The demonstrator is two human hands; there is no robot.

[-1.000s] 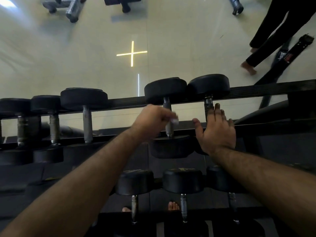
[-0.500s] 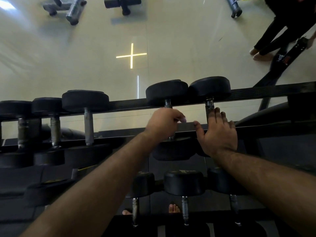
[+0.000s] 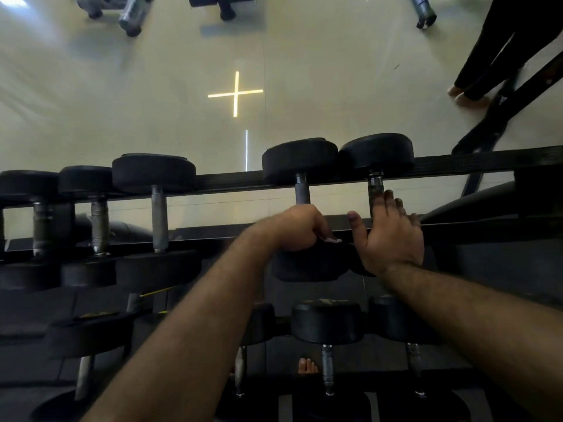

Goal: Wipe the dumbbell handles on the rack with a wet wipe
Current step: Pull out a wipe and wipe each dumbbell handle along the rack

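Black dumbbells with grey metal handles lie across the top rails of the rack (image 3: 457, 164). My left hand (image 3: 300, 228) is wrapped around the near end of one dumbbell handle (image 3: 302, 190), with a white wet wipe (image 3: 332, 239) peeking out under its fingers. My right hand (image 3: 391, 237) lies flat with fingers apart on the neighbouring dumbbell, its fingertips touching that handle (image 3: 374, 190). Three more dumbbells rest on the top rails to the left, the nearest of them (image 3: 158, 214) about a hand's width away.
A lower shelf holds more dumbbells (image 3: 327, 327), with my bare toes (image 3: 307, 366) showing beneath it. Another person's legs (image 3: 487, 53) stand on the floor at the far right beside a black bench (image 3: 511, 102). Gym machine bases (image 3: 131, 13) sit at the far top.
My left hand has slid along the handle toward me, from the middle down to the near weight head, uncovering the far part of the handle. My right hand has stayed put. The other person stepped.
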